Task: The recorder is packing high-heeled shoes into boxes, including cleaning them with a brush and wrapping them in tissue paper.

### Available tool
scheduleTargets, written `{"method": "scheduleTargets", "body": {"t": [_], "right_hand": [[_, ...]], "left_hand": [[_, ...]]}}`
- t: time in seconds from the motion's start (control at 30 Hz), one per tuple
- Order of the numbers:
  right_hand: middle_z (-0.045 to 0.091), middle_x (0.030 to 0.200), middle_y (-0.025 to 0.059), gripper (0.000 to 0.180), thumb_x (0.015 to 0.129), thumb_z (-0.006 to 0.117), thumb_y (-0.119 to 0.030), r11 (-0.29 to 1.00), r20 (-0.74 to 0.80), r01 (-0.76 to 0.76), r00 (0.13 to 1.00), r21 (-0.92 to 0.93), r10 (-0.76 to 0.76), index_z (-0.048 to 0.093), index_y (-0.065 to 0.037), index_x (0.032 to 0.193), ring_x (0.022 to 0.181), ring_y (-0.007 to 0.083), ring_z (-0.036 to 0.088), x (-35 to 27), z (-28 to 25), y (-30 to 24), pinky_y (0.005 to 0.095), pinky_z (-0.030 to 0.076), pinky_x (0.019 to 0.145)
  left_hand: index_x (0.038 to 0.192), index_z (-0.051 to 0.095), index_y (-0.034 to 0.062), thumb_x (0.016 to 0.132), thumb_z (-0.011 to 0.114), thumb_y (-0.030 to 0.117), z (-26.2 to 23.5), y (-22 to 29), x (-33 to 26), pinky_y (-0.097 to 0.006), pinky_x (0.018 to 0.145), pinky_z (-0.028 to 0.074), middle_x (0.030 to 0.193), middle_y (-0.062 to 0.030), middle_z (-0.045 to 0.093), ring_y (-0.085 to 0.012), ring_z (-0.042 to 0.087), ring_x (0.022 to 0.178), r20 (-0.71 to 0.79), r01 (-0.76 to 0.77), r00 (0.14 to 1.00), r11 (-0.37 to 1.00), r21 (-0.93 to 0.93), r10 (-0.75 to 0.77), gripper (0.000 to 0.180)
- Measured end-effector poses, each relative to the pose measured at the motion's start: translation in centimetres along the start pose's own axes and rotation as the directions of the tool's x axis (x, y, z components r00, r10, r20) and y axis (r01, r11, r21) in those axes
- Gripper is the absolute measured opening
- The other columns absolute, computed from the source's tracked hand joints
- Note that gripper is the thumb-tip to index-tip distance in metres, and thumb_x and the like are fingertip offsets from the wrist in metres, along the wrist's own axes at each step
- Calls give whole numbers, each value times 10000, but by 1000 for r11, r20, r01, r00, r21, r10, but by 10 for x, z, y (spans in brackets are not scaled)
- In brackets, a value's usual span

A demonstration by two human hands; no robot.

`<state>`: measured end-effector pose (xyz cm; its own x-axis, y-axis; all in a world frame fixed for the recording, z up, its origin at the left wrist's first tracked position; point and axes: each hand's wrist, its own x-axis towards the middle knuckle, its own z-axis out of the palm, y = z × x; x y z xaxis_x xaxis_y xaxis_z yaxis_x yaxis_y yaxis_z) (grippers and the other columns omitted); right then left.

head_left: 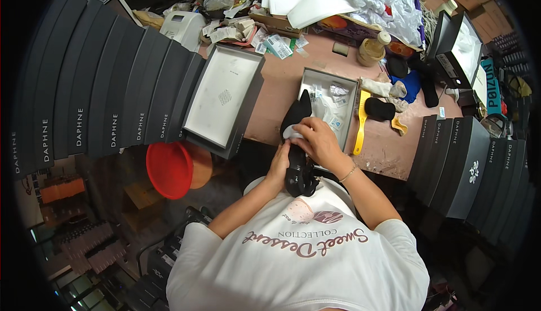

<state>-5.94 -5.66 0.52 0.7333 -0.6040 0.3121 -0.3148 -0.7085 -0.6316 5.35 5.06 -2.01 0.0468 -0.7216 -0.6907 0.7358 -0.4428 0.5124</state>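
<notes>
A black shoe point(297, 177) with a pointed toe is held upright close to my body, toe pointing away. My left hand point(278, 168) is closed round its left side. My right hand point(320, 140) bends over the shoe's middle, fingers pinching a small white wad point(291, 133); whether it is paper or cloth I cannot tell. Right behind lies an open grey shoebox point(351, 98) with white tissue and small packets inside. The underside of the shoe and my left fingertips are partly hidden.
A white-lined box lid point(217, 105) lies left of the shoebox. A yellow brush point(362, 124), a black sponge point(380, 109) and a bottle point(372, 50) are to the right. Stacked dark shoeboxes point(115, 80) flank the pink table point(274, 96); a red bucket point(169, 170) stands lower left.
</notes>
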Motion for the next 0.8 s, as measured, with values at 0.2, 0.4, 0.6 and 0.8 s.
{"method": "scheduleTargets", "body": {"t": [0.2, 0.4, 0.6, 0.8], "right_hand": [[548, 1073, 84, 304, 762, 683, -178, 989, 6, 22, 1000, -143, -22, 631, -119, 1056, 1028, 278, 506, -11, 19, 16, 388, 395, 813], [509, 1225, 173, 602, 744, 734, -209, 926, -154, -219, 949, 307, 275, 497, -81, 1283, 1153, 353, 478, -2, 18, 5, 411, 383, 974], [504, 1297, 164, 750, 813, 712, -228, 570, 213, -388, 912, 724, 351, 314, -85, 1433, 1143, 246, 526, 27, 23, 34, 341, 430, 934], [612, 1096, 203, 445, 772, 729, -296, 876, 455, -478, 768, -64, 452, 605, -14, 1093, 925, 337, 629, -37, 3, 59, 400, 503, 817]], "left_hand": [[1197, 454, 51, 931, 221, 652, 7, 2, -2, -264, 607, 549, 940, -85, 615, -138, 639, 767, 105, 31, 994, 999, 16, -32, 698], [1136, 488, 46, 896, 222, 710, 6, 13, -5, -260, 591, 542, 868, -90, 620, -147, 634, 701, 141, 27, 989, 998, 61, -35, 755], [1066, 561, 50, 941, 384, 574, -8, 32, 27, -263, 570, 531, 772, -80, 645, -164, 636, 625, 116, -107, 990, 970, 218, 83, 567], [1395, 295, -42, 927, 564, 279, -34, 128, 56, -374, 1054, 321, 1354, -265, 397, -330, 393, 1285, 337, -387, 596, -107, 916, 729, 628]]}}
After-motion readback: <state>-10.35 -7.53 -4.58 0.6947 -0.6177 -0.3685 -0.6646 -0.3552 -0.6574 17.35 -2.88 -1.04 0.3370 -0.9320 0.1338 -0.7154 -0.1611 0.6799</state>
